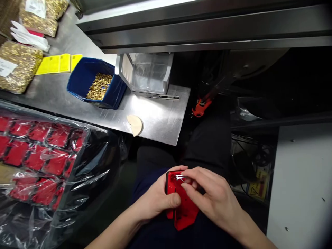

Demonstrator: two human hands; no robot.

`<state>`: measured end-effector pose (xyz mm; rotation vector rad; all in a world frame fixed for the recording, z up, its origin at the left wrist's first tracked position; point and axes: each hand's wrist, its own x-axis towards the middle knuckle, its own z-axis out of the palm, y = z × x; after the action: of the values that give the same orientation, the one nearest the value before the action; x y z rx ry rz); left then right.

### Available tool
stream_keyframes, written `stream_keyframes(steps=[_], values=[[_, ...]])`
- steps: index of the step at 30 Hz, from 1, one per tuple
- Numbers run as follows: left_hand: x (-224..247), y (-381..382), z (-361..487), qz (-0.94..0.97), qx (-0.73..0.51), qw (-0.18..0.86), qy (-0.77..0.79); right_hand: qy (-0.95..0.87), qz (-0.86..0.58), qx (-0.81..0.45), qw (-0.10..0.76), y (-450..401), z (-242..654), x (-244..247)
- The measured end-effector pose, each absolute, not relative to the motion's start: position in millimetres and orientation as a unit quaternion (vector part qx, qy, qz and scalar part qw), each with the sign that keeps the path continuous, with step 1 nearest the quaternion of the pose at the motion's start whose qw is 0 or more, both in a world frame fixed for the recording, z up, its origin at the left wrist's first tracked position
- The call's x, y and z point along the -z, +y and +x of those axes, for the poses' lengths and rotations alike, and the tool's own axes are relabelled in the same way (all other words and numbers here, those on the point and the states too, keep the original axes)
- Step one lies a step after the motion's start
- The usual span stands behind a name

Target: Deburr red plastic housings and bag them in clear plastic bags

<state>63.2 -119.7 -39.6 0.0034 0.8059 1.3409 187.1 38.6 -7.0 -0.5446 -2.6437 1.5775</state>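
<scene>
Over my lap I hold a red plastic part [183, 211] with a black edge. My left hand [158, 197] grips it from the left, thumb across its face. My right hand [212, 197] rests on its upper right, fingertips pinching a small shiny metal piece [179, 178] at the part's top. On the steel table [160, 121] ahead stands a blue bin [85, 74] with several small brass pieces [100, 86] inside.
A plastic-wrapped tray of red parts [38, 162] lies at my left. Bags of brass pieces [18, 65], yellow labels [58, 64] and white gloves [28, 36] sit far left. A clear-fronted box [146, 72], a beige disc [135, 124] and an orange tool [201, 105] are nearby.
</scene>
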Motion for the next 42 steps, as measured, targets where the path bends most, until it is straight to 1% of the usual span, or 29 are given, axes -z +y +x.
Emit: stream_keyframes(steps=[3, 8, 15, 20, 29, 32, 34, 36, 39, 42], values=[[39.9, -120.7, 66.3, -0.009, -0.599, 0.713, 0.365, -0.878, -0.141, -0.457, 0.028, 34.1, 189.5, 9.9], [38.7, -122.7, 68.7, 0.008, -0.592, 0.71, 0.381, -0.891, -0.117, -0.439, 0.023, 35.9, 193.5, 14.8], [36.4, -120.9, 70.1, 0.027, -0.582, 0.705, 0.405, -0.912, -0.104, -0.395, 0.012, 34.3, 194.2, 7.9], [38.3, -120.1, 70.5, 0.042, -0.569, 0.713, 0.408, -0.923, -0.102, -0.368, 0.036, 33.4, 196.0, 5.4], [39.5, -118.3, 69.8, 0.05, -0.558, 0.719, 0.411, -0.933, -0.094, -0.346, 0.001, 35.9, 194.8, 1.8], [40.5, -117.3, 69.3, 0.052, -0.563, 0.722, 0.4, -0.915, -0.097, -0.392, -0.012, 40.2, 191.6, 0.8], [42.2, -117.1, 69.1, 0.056, -0.573, 0.725, 0.378, -0.88, -0.117, -0.46, -0.028, 46.2, 191.1, -0.9], [45.1, -118.1, 69.1, 0.054, -0.577, 0.73, 0.363, -0.844, -0.173, -0.507, -0.028, 54.0, 193.2, -2.1], [50.6, -122.2, 69.0, 0.029, -0.571, 0.731, 0.372, -0.822, -0.271, -0.501, 0.001, 66.0, 199.5, 1.8], [54.6, -126.7, 69.1, 0.003, -0.567, 0.736, 0.369, -0.812, -0.325, -0.484, 0.017, 74.0, 199.0, 17.4]])
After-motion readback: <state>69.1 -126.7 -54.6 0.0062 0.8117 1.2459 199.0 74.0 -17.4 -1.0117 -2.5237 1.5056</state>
